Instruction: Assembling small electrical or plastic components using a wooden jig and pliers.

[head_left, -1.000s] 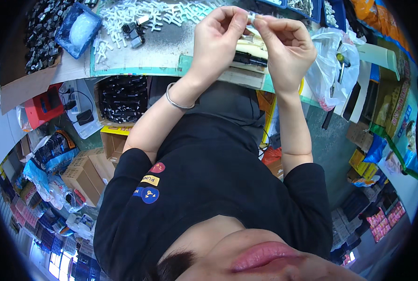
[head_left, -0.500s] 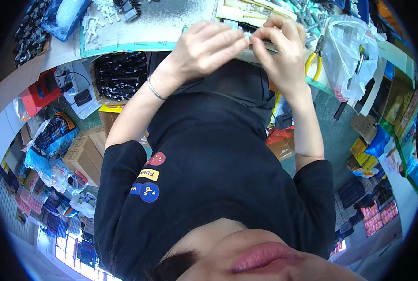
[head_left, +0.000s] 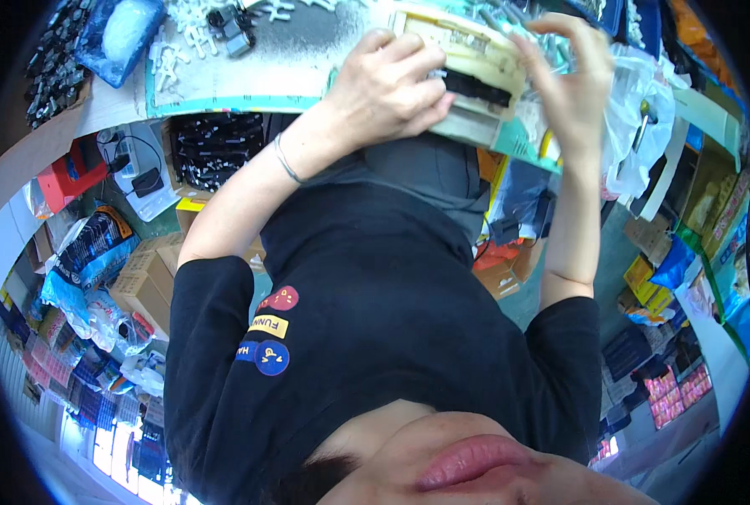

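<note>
My left hand is closed at the near left end of a cream-coloured fixture. Its fingers curl inward, with a whitish bit showing beside the fingertips; what they grip is mostly hidden. A long black part lies in a slot of that fixture, just right of the left fingertips. Over to the right, my right hand is raised beside the fixture, thumb and fingers apart and slightly blurred. No object shows in it. Behind its fingers lies a pile of grey-green elongated parts.
Small white branched parts lie left on the bench, beside a blue tray with a clear bag. Yellow-handled pliers and a clear plastic bag are at right. Below the bench edge sits a box of black parts.
My hands, together over the fixture before, are now apart. The right hand has swung right and opened beside the grey-green pile; the left has lowered slightly, uncovering the fixture's black part.
</note>
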Available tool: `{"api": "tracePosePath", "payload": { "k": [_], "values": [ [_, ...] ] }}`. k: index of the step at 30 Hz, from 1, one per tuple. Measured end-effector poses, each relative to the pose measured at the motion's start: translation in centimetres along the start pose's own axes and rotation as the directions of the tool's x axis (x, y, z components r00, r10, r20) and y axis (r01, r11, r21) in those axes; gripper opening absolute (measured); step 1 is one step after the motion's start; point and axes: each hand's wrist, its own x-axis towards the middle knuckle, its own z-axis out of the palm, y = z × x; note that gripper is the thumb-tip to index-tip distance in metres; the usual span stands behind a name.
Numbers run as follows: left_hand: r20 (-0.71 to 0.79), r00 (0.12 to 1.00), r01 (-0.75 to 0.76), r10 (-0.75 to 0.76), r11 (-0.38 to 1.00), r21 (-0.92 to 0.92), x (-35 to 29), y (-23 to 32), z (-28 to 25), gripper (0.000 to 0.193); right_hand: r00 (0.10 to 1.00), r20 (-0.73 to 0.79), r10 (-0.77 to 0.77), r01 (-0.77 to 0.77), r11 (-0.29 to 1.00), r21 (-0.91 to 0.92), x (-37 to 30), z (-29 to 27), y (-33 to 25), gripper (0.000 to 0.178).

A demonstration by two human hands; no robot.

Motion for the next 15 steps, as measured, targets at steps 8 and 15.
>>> {"api": "tracePosePath", "payload": {
  "k": [8,15],
  "values": [
    [-0.099,0.97,0.222,-0.221,0.975,0.0,3.2,-3.7,-3.9,0.016,0.98,0.143,0.135,-0.004,0.74,-0.673,6.5,1.4,13.4,0.025],
    [0.063,0.964,0.223,-0.26,0.912,0.343,8.2,-12.6,-4.8,0.015,0.994,0.085,0.075,-0.003,0.765,-0.645,7.2,1.5,12.0,0.012]
  ]
}}
